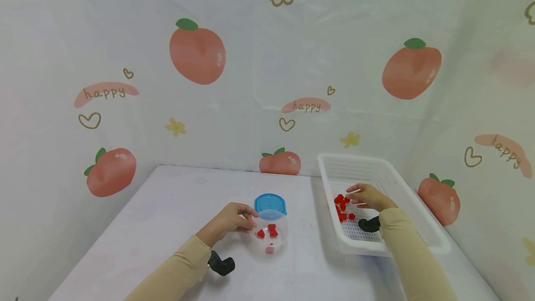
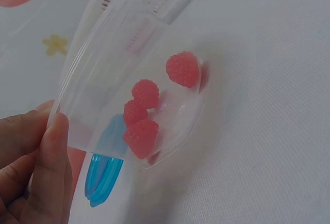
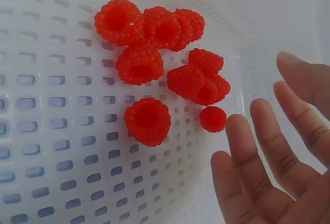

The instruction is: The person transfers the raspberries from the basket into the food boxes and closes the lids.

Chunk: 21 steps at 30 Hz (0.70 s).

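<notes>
My left hand (image 1: 233, 217) pinches the rim of a clear plastic tub (image 2: 98, 74) between thumb and fingers. Several red raspberries (image 2: 146, 94) lie on the tub's bottom. Over in the white perforated basket (image 1: 422, 217), my right hand (image 3: 278, 157) hovers with fingers spread and nothing held. A loose group of raspberries (image 3: 147, 121) rests on the basket floor, just beside those fingertips in the right wrist view. The blue lid (image 1: 270, 202) lies on the table right behind the tub.
The basket stands on the right of the white table (image 1: 175, 189), its raised walls around my right hand. A patterned cloth (image 1: 251, 59) hangs behind the table. Black wrist cameras (image 1: 221, 264) are strapped on both wrists.
</notes>
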{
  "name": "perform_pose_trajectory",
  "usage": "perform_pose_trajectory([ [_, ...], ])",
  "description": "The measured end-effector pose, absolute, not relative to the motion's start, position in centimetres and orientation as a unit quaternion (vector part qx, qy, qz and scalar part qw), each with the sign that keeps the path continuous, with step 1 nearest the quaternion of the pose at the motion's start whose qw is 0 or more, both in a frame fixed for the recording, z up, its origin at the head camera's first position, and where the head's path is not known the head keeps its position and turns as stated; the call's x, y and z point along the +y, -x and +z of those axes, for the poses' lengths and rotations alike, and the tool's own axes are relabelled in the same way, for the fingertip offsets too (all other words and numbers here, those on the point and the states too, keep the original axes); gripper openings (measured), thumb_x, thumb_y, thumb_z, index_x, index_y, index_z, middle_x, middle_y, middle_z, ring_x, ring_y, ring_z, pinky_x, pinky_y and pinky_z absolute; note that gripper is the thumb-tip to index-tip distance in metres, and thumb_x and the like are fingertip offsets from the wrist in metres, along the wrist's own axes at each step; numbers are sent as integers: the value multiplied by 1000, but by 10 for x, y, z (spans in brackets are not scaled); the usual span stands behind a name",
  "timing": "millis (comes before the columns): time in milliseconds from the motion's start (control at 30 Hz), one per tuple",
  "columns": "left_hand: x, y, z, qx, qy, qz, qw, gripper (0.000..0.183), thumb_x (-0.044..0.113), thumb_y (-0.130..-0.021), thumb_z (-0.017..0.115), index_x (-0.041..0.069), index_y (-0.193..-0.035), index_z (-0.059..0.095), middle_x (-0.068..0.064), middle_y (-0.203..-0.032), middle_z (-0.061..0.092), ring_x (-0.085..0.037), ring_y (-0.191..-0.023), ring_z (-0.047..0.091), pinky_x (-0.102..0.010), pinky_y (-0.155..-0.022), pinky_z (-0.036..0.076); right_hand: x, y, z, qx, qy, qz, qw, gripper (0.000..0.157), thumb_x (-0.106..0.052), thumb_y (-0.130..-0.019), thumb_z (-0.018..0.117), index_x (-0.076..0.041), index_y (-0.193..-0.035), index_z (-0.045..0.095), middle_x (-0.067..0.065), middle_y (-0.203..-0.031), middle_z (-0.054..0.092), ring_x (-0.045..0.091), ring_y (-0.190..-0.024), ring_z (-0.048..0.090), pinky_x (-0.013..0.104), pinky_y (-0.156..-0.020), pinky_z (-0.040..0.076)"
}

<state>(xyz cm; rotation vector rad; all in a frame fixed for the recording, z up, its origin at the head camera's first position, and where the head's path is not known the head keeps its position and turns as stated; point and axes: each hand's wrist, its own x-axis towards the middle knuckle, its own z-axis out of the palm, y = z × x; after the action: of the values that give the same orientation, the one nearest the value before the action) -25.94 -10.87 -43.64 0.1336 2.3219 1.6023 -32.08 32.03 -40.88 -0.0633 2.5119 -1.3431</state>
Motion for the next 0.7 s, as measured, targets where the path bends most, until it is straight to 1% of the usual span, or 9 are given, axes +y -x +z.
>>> perform_pose_trajectory([
  [100, -108, 259, -436, 811, -48, 561, 158, 25, 2, -80, 76, 1, -104, 70, -7, -83, 56, -15, -65, 62, -26, -67, 59, 320, 317, -407, 873, 20, -460, 160, 40, -15, -95, 60, 12, -123, 49, 15, -109, 65, 17, -85, 62, 38, -86, 55],
  [233, -108, 258, -435, 811, -46, 562, 156, 25, 3, -80, 76, 1, -104, 69, -7, -83, 56, -15, -66, 61, -26, -67, 59, 319, 314, -404, 871, 9, -455, 184, 35, -14, -94, 60, 10, -120, 53, 8, -101, 67, 17, -85, 62, 36, -83, 55],
  [300, -108, 258, -435, 810, -44, 563, 155, 25, 3, -80, 76, 2, -104, 70, -7, -83, 56, -15, -66, 61, -26, -67, 59, 320, 313, -404, 871, 10, -451, 194, 34, -14, -95, 59, 10, -119, 53, 6, -99, 66, 17, -86, 62, 36, -82, 55],
  [433, -107, 258, -435, 809, -42, 566, 153, 25, 3, -80, 76, 2, -104, 70, -7, -82, 55, -15, -65, 61, -26, -67, 59, 320, 313, -405, 871, 0, -446, 206, 33, -13, -93, 60, 8, -117, 54, 6, -100, 66, 18, -89, 63, 36, -82, 55],
  [533, -108, 258, -435, 808, -45, 567, 154, 25, 3, -80, 76, 1, -104, 70, -7, -82, 55, -15, -65, 61, -26, -67, 59, 321, 314, -406, 871, -21, -443, 213, 29, -13, -91, 62, 5, -113, 56, 6, -100, 66, 20, -91, 63, 37, -82, 55],
  [700, -108, 259, -436, 806, -48, 568, 157, 24, 2, -81, 75, 1, -104, 70, -7, -83, 55, -15, -66, 61, -26, -67, 59, 322, 314, -408, 872, -33, -433, 225, 25, -13, -91, 63, 4, -108, 57, 6, -98, 63, 20, -90, 61, 35, -79, 54],
])
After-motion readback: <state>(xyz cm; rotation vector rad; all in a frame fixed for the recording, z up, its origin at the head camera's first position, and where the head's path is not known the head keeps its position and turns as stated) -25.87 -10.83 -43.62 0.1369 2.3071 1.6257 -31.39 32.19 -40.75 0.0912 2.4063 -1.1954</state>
